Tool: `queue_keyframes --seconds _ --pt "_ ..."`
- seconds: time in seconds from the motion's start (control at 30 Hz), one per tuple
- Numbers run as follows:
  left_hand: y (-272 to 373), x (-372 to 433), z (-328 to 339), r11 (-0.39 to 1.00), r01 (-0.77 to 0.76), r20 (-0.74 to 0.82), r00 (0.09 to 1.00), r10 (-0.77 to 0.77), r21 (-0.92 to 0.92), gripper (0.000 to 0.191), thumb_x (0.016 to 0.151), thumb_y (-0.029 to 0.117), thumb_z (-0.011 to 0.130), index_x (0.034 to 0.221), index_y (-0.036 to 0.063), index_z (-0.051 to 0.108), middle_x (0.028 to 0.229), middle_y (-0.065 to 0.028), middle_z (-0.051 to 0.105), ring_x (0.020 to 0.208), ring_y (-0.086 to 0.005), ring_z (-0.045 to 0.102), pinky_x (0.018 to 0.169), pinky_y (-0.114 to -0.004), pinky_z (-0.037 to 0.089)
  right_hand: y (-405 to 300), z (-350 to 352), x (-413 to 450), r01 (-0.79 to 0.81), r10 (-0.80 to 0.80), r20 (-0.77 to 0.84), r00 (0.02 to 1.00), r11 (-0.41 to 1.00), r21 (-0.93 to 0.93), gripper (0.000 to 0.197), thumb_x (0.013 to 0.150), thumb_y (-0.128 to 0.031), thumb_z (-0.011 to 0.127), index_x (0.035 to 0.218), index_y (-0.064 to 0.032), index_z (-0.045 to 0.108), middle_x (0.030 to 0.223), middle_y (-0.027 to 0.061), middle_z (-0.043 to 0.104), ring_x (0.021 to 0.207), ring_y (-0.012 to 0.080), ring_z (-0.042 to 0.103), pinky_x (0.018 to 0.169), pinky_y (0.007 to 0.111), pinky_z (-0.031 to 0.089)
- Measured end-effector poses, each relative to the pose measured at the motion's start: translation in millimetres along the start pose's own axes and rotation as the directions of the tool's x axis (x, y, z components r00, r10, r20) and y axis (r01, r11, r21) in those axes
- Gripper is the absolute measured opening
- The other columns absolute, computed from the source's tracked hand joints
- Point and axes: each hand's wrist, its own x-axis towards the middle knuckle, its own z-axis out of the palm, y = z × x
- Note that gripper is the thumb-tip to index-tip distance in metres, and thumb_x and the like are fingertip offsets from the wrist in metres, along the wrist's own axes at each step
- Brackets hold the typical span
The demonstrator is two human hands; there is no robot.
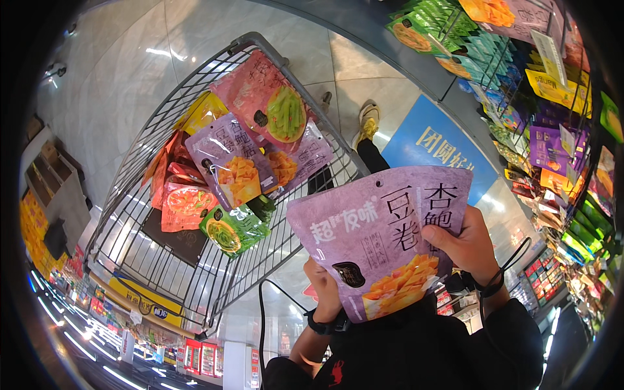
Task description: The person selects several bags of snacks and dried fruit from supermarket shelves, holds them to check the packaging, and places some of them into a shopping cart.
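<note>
A large purple snack pouch (385, 239), printed with orange food pieces and writing, is held tilted before my chest. My right hand (465, 243) grips its right edge, thumb on the front and fingers mostly hidden behind. At the lower left edge my left hand (322, 287) holds the pouch, its fingertips out of sight behind the packet. Beyond both hands stands a wire shopping cart (243, 287). Inside lie two similar purple pouches (234, 163), a large red pouch (270, 105), a green packet (234, 229), a yellow packet (204, 113) and several red packets (187, 200).
A rack of hanging snack packets (555, 146) runs along my right side. On the tiled floor (122, 53) lies a blue floor sticker (434, 146) with writing. One shoe (369, 119) shows beside the cart. Carton boxes (51, 170) stand at the far left.
</note>
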Motion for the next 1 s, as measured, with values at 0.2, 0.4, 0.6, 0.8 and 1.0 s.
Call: queue_keyframes --seconds 0.2,0.4,0.6,0.8,1.0 --pt "3 1 -1 0.998 0.052 0.020 0.998 -0.052 0.020 0.013 0.084 0.006 0.055 0.085 -0.0062 0.060 0.079 -0.0018 0.063 0.071 -0.0078 0.054 0.062 -0.024 0.043 1 -2 -1 0.025 -0.025 -0.006 1.000 1.000 0.006 0.030 0.085 -0.013 0.070 0.108 0.0026 0.058 0.095 0.0044 0.067 0.085 0.0086 0.061 0.077 0.026 0.049" --pt "18 9 3 0.997 0.069 0.057 0.996 -0.072 0.039 0.011 0.082 0.003 0.056 0.083 -0.0066 0.060 0.080 -0.0025 0.064 0.072 -0.0079 0.054 0.063 -0.025 0.044 2 -1 0 0.071 -0.072 -0.020 0.997 0.997 -0.021 0.031 0.085 -0.012 0.071 0.109 0.0022 0.058 0.098 0.0048 0.067 0.088 0.0091 0.061 0.079 0.027 0.049" --pt "27 14 4 0.982 0.003 0.077 0.997 -0.018 0.191 0.008 0.079 -0.001 0.057 0.084 -0.0071 0.059 0.079 -0.0043 0.064 0.073 -0.0082 0.054 0.063 -0.025 0.044 4 -1 -3 0.035 -0.035 -0.007 0.999 0.999 0.035 0.030 0.086 -0.011 0.069 0.110 0.0017 0.057 0.098 0.0046 0.067 0.088 0.0097 0.061 0.079 0.027 0.049" --pt "23 12 3 0.988 -0.003 0.074 0.997 -0.009 0.156 0.009 0.079 -0.001 0.056 0.084 -0.0077 0.059 0.078 -0.0050 0.064 0.075 -0.0082 0.053 0.064 -0.026 0.044 7 0 -2 0.087 -0.087 -0.015 0.996 0.996 -0.020 0.029 0.086 -0.011 0.068 0.110 0.0020 0.057 0.097 0.0046 0.067 0.087 0.0098 0.061 0.077 0.027 0.049" --pt "24 20 7 0.986 0.107 0.142 0.982 -0.125 0.127 0.022 0.091 0.013 0.051 0.094 -0.0062 0.060 0.087 -0.0064 0.065 0.081 -0.0107 0.056 0.071 -0.028 0.046 10 -5 1 0.108 -0.109 -0.035 0.993 0.994 -0.012 0.029 0.087 -0.011 0.067 0.110 0.0020 0.057 0.097 0.0046 0.067 0.087 0.0094 0.060 0.078 0.027 0.049"
